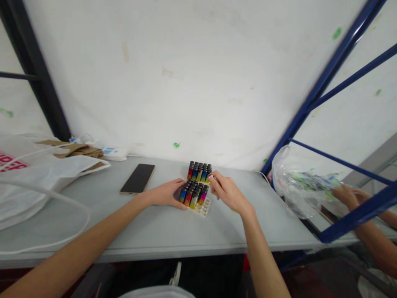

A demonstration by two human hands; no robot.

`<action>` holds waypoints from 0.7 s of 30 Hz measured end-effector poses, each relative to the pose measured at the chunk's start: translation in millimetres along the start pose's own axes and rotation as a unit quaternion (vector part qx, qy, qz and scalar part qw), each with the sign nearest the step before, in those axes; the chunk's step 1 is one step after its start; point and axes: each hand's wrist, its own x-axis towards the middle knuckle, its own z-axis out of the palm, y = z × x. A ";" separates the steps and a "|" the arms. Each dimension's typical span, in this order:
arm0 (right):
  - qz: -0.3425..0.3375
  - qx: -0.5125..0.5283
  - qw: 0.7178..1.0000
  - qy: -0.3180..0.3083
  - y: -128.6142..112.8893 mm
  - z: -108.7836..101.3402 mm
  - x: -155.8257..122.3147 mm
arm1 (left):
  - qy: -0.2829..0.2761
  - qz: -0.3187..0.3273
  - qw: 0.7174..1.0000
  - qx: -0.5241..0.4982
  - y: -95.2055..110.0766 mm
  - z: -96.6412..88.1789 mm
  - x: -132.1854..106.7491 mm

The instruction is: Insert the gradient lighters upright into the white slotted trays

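Observation:
A white tray (203,208) lies on the grey table, with several multicoloured, black-topped lighters (194,195) upright in it. Bare holes show at its front right. My left hand (167,193) is closed around the left side of this tray, thumb at the near corner and fingers at the far one. Just behind stands a second block of similar lighters (199,171). My right hand (228,192) is to the right of both blocks, its fingers pinched on what looks like a lighter with a small metal tip showing; most of it is hidden by the hand.
A dark phone (138,179) lies left of my left hand. White plastic bags (62,178), folded cardboard (79,150) and a white cable are farther left. On the right, beyond a blue metal frame (310,107), another person's hands (345,196) are beside a clear plastic bag (291,186).

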 end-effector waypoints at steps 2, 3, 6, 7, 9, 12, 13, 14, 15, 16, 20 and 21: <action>-0.018 -0.027 0.999 -0.032 -7.7 -8.8 -5.3 | -0.003 0.000 1.000 -0.002 1.5 -0.9 -0.3; -0.029 -0.043 0.998 -0.039 -10.7 -12.1 -7.2 | -0.004 0.000 1.000 -0.002 1.8 -1.1 -0.3; -0.049 -0.068 0.995 -0.055 -15.1 -16.6 -10.0 | -0.004 -0.002 1.000 -0.005 1.7 -1.3 -0.1; -0.045 -0.063 0.995 -0.065 -14.9 -16.5 -10.2 | -0.005 -0.003 1.000 -0.005 1.5 -1.3 0.0; -0.028 -0.040 0.994 -0.095 -13.0 -14.4 -9.9 | -0.006 -0.006 1.000 -0.003 1.3 -1.1 0.0; 0.003 -0.009 0.992 -0.126 -8.5 -9.1 -8.5 | -0.009 -0.012 1.000 -0.001 1.9 -1.0 -0.2; 0.011 -0.008 0.992 -0.128 -7.3 -7.2 -7.8 | -0.009 -0.012 1.000 -0.002 2.2 -1.0 -0.2; 0.016 -0.011 0.992 -0.127 -6.5 -5.2 -7.1 | -0.007 -0.011 1.000 -0.003 2.5 -0.9 -0.3; 0.020 -0.015 0.992 -0.125 -6.1 -3.4 -6.2 | -0.006 -0.008 1.000 -0.004 2.6 -0.9 -0.2; 0.023 -0.019 0.992 -0.124 -6.3 -1.6 -5.3 | -0.005 -0.004 1.000 -0.005 2.4 -0.8 -0.1; 0.023 -0.026 0.991 -0.132 -10.7 4.6 -2.2 | -0.005 0.004 1.000 -0.010 -0.7 0.3 1.0; 0.023 -0.027 0.990 -0.134 -12.1 5.7 -1.8 | -0.004 0.004 1.000 -0.010 -2.0 0.7 1.3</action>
